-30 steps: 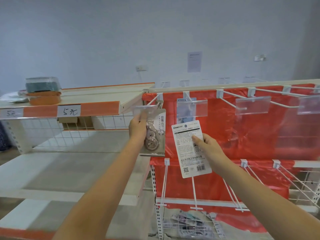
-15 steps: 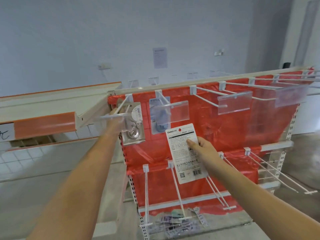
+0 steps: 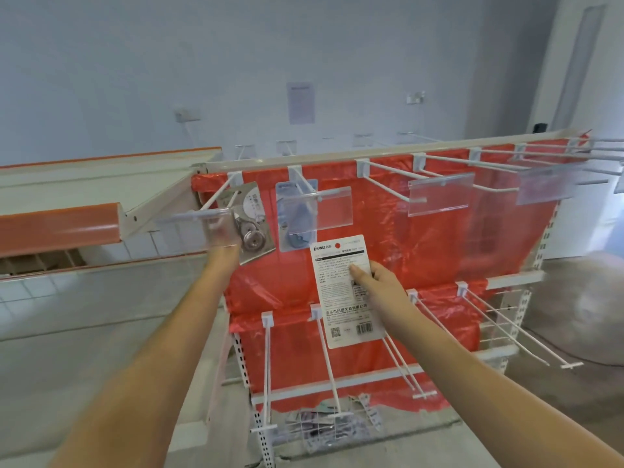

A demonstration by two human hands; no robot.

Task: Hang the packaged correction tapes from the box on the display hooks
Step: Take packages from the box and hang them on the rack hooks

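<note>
Red display rack; right hand pinching white package, left hand's grip unclear behind tag holder.

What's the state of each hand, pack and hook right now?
Left hand: raised behind the clear label holder, at the tilted silver pack; grip unclear.
Silver pack: on the leftmost top hook, tilted.
Blue pack: hanging on the second top hook.
Right hand: pinching the white-backed pack.
White-backed pack: off any hook, printed back facing the camera.
Third top hook: bare.
</note>
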